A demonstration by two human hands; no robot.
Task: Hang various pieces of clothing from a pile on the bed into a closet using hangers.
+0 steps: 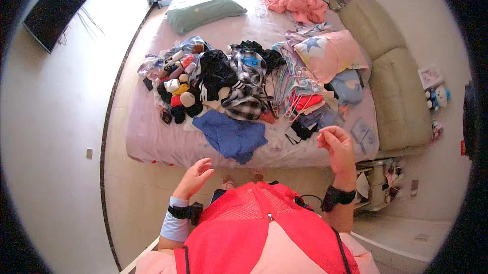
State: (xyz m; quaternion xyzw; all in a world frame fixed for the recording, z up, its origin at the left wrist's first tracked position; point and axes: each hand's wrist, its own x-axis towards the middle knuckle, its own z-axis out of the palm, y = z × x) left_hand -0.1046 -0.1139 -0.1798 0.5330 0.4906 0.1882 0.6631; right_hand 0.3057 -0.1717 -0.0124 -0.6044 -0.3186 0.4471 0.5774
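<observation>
My left hand hovers in front of the bed's near edge, its fingers loosely bent and nothing in it. Just beyond it a crumpled blue cloth lies at the front of the mattress. My right hand is raised near the bed's right front corner, fingers curled loosely, with no object visible in it. Close to that hand are a small black garment and a heap of plastic clothes hangers. A black-and-white plaid garment and black clothing with white stripes fill the middle.
Several rolled socks sit in a pile on the left of the bed. A green pillow, a pink star-patterned pillow and a pink quilt lie farther back. A beige padded seat borders the right side.
</observation>
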